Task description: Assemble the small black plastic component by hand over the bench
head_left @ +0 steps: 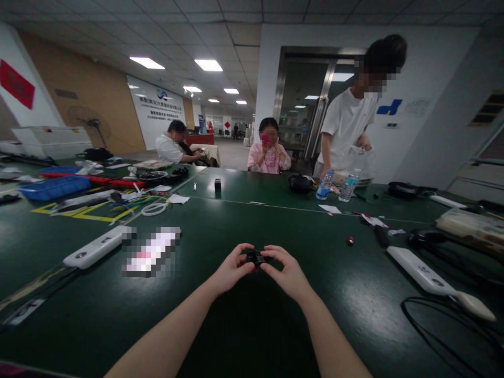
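Near the middle of the green table point(220, 231), my left hand point(231, 269) and my right hand point(286, 270) meet over one small black object point(255, 257). Thumbs and fingertips of both hands pinch it from either side. A bit of red shows at its underside, but its kind is too small and dark to make out. To the right, apart from my hands, lies a small red and silver piece point(350, 241). Farther back stands a little black block point(218, 184).
Long white devices with cables lie at the left point(98, 248) and right point(421, 270). A blurred-out phone-like item point(151, 253) is left of my hands. Two water bottles point(325, 185) stand beside a standing person point(346, 126). Blue trays point(57, 188) and loose cables occupy the far left.
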Available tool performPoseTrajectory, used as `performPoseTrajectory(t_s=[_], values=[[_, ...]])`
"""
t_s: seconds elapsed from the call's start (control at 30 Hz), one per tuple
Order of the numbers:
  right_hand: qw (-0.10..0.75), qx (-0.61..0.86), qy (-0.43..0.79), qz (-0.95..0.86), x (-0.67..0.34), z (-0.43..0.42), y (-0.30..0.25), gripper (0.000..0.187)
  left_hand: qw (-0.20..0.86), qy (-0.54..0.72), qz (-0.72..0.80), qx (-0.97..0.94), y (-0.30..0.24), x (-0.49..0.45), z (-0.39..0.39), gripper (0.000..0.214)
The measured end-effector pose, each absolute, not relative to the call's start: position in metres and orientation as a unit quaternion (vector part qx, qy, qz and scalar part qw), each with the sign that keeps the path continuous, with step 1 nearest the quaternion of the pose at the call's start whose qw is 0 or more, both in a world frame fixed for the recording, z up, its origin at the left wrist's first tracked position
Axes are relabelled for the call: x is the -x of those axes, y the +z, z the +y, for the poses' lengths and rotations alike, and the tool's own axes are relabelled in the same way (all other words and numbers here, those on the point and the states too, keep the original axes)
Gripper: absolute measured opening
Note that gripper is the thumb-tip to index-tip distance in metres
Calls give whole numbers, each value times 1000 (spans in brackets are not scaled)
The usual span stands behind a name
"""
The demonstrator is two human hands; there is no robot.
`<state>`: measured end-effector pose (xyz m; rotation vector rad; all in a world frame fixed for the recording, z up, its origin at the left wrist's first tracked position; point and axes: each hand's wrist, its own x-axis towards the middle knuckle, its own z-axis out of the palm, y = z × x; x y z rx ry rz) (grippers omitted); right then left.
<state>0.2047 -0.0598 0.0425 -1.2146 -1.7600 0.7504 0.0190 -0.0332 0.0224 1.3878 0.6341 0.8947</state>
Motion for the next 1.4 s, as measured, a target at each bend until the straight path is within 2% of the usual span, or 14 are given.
performPoseTrajectory(t_s=[1.07,1.4], values=[[389,494,309,-713,-202,-62,46,16,649,387,266,-598,20,-19,-34,41],[401,492,289,-716,-200,-60,42,14,653,395,261,-591,19,-20,-33,51]])
